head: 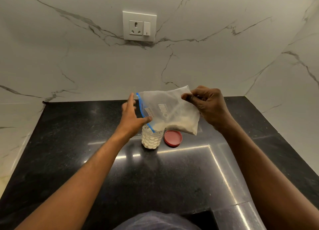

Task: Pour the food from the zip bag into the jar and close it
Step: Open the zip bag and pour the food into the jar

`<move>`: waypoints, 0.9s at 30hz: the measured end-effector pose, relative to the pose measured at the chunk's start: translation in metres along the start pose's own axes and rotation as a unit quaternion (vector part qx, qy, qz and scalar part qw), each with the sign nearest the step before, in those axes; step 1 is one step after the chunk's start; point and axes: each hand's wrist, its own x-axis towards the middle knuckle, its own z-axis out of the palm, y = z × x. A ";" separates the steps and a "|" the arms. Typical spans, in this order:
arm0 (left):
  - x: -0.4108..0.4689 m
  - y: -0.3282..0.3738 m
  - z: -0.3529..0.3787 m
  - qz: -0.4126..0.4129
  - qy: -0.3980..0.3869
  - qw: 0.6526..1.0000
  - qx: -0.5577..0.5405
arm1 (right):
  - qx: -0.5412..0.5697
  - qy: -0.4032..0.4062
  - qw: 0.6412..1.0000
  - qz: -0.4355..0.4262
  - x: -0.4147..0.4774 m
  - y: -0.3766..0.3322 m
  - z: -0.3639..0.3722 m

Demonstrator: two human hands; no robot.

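Observation:
A clear zip bag [170, 110] with a blue zip strip hangs tilted over a small clear jar [151, 140]. The bag's lower open corner sits at the jar's mouth. White grainy food lies in the bag's bottom and fills much of the jar. My right hand [205, 107] pinches the bag's upper right corner and holds it up. My left hand [133, 117] grips the zip edge with its thumb, the other fingers spread. A red lid [173, 138] lies flat on the black counter [172, 178], just right of the jar.
White marbled walls stand behind and to both sides of the counter. A wall socket with a switch [139, 26] is mounted above the jar. The counter's front edge runs near my body at the bottom.

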 end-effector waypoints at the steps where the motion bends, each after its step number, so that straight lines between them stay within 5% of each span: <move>1: -0.003 0.005 -0.001 0.017 0.021 0.998 0.059 | 0.000 0.001 1.000 0.002 -0.002 0.003 0.001; 4: -0.010 0.040 -0.002 0.189 0.021 0.967 0.169 | -0.001 0.002 1.000 0.008 -0.006 0.011 -0.001; 7: -0.003 0.086 0.005 0.287 -0.062 0.930 0.223 | 0.014 0.000 1.000 0.013 -0.008 0.012 -0.002; 10: 0.006 0.113 0.013 0.288 -0.133 0.930 0.187 | 0.007 0.012 1.000 0.017 -0.012 0.012 -0.005; 15: 0.006 0.114 0.018 0.260 -0.126 0.943 0.164 | 0.004 -0.019 0.993 0.118 -0.044 0.031 -0.005; 19: 0.003 0.110 0.022 0.263 -0.120 0.944 0.161 | 0.013 0.040 0.992 0.116 -0.058 0.037 0.008; 22: -0.001 0.102 0.017 0.289 -0.065 0.946 0.133 | -0.007 0.072 0.994 0.086 -0.054 0.034 0.012; 24: -0.009 0.085 0.008 0.271 0.058 0.956 0.094 | -0.002 0.073 0.994 0.087 -0.051 0.034 0.012; 27: -0.028 0.041 -0.003 0.125 0.206 0.970 -0.022 | -0.007 0.059 0.994 0.093 -0.050 0.036 0.011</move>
